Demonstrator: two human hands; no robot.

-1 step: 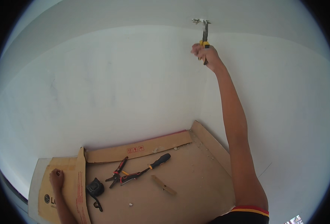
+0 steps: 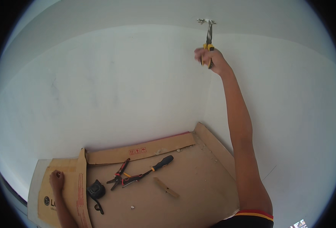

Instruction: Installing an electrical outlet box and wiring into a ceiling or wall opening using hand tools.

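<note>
My right hand (image 2: 212,60) is raised high and holds pliers (image 2: 209,35) with yellow and black handles. Their dark jaws point up at a ragged, broken hole (image 2: 205,21) with white crumbly edges, in the pale surface above the wall. Between my fingers the two handles stand somewhat apart. Whether the jaws grip anything is too small to tell. At the lower left, my left hand (image 2: 56,181) rests on a cardboard flap (image 2: 71,171), its fingers curled in and nothing visible in them.
On the cardboard sheet (image 2: 204,201) lie red-and-black pliers (image 2: 119,175), a screwdriver (image 2: 162,163), a black tape measure (image 2: 96,189), a flat brown strip (image 2: 165,187) and a white chip (image 2: 132,207). Crumbs lie along its far right edge. White walls (image 2: 145,76) meet at a corner behind it.
My right hand and the pliers have dropped slightly from the hole, and the handles look a little wider apart. My left hand rests in almost the same place.
</note>
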